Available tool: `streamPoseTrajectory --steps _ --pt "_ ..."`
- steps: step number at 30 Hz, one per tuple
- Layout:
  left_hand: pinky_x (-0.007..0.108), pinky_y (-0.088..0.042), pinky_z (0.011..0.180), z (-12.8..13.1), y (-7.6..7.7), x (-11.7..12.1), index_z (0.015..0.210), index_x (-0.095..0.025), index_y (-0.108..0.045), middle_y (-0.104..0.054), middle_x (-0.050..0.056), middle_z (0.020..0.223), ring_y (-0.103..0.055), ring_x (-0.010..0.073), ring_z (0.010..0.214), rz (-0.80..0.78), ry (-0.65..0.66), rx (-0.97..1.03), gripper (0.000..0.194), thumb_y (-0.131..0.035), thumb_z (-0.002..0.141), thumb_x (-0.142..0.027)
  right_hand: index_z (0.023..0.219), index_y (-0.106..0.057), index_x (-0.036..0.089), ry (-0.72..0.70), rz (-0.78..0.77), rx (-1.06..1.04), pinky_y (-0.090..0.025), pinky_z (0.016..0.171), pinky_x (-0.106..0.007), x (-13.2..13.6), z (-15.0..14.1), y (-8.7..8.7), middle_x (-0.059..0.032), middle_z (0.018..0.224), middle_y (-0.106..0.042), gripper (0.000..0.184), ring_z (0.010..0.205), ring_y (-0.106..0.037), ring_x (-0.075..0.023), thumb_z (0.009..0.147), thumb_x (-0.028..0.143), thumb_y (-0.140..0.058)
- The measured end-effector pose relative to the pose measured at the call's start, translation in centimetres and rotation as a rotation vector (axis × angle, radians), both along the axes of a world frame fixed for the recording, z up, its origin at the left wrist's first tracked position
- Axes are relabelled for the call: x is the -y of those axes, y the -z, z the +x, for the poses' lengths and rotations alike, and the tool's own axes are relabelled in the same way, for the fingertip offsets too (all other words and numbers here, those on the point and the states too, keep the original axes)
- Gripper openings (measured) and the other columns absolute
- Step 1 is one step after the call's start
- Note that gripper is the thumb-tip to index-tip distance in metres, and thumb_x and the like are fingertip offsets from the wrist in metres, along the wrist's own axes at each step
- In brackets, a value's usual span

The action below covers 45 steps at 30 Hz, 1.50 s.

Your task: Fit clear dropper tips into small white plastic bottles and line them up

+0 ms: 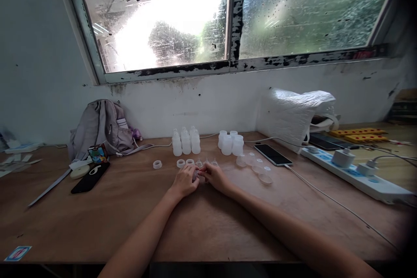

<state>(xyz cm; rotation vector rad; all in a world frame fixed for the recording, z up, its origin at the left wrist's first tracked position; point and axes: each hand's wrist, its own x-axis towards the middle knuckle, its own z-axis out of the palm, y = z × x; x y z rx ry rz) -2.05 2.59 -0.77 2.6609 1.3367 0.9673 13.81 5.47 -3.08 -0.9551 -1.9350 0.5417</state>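
tabletop (195, 226) is showing brown wood, kinda satiny | bottles (185, 143) are looking like milky, smooth plastic | backpack (102, 128) is passing for soft matt cloth | padded bag (293, 110) is shining silvery, all crinkled | phone (273, 154) is sporting a smooth dark screen | power strip (355, 173) is reading as smooth white plastic

Translucent bottles (185, 142) stand upright behind loose white rings (157, 164) and clear nipples (214, 162)

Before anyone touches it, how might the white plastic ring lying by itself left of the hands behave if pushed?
The white plastic ring is open in the middle, so probably light. Lying flat, it would likely slide; its round outline suggests it might roll on edge.
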Motion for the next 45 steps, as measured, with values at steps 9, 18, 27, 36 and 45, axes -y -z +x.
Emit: streamPoseTrajectory --steps 9,18,27,36,45 --pt "0.035 -0.037 0.082 0.3 0.1 0.1 0.093 -0.018 -0.049 -0.055 0.006 0.094 -0.047 0.0207 0.092 0.078 -0.074 -0.035 0.022 -0.048 0.071 -0.020 0.074 -0.051 0.018 0.061 0.144 0.106 -0.038 0.049 -0.021 0.5 0.4 -1.9 0.0001 0.061 -0.056 0.020 0.050 -0.049 -0.0101 0.078 0.037 -0.045" --pt "0.032 -0.038 0.078 -0.1 -0.2 0.1 0.087 -0.020 -0.049 -0.056 0.004 0.088 -0.049 0.0195 0.088 0.131 -0.078 0.009 0.014 -0.047 0.073 -0.020 0.104 -0.045 0.014 0.730 0.307 0.376 -0.039 0.072 -0.030 -4.7 4.8 -6.8 -0.0132 0.106 -0.047 0.030 0.087 -0.049 -0.0211 0.076 0.023 -0.040" --pt "0.032 -0.038 0.079 0.0 0.1 0.1 0.088 -0.019 -0.049 -0.057 0.004 0.088 -0.050 0.0185 0.087 0.107 -0.081 0.011 0.015 -0.048 0.074 -0.023 0.110 -0.046 0.012 0.921 0.185 0.824 -0.012 0.092 -0.050 -8.1 7.2 -6.3 -0.0147 0.127 -0.033 0.039 0.120 -0.015 -0.0296 0.073 0.023 -0.040" --pt "0.033 -0.038 0.081 0.3 -0.2 0.4 0.092 -0.019 -0.049 -0.056 0.005 0.090 -0.050 0.0190 0.088 0.121 -0.061 0.066 0.019 -0.045 0.077 -0.028 0.079 -0.055 0.014 0.768 0.399 0.535 -0.027 0.085 -0.042 -6.5 6.9 -6.0 -0.0137 0.098 -0.053 0.018 0.097 -0.041 -0.0264 0.076 0.025 -0.041" --pt "0.028 -0.042 0.073 1.9 -0.9 1.6 0.096 -0.020 -0.038 -0.054 0.004 0.087 -0.053 0.0143 0.079 -0.067 -0.085 0.611 0.020 -0.029 0.085 -0.033 0.091 -0.044 0.017 0.290 0.389 0.062 -0.042 0.072 -0.030 1.0 3.5 -5.9 -0.0064 0.085 -0.053 0.023 0.079 -0.052 -0.0180 0.073 0.030 -0.050"
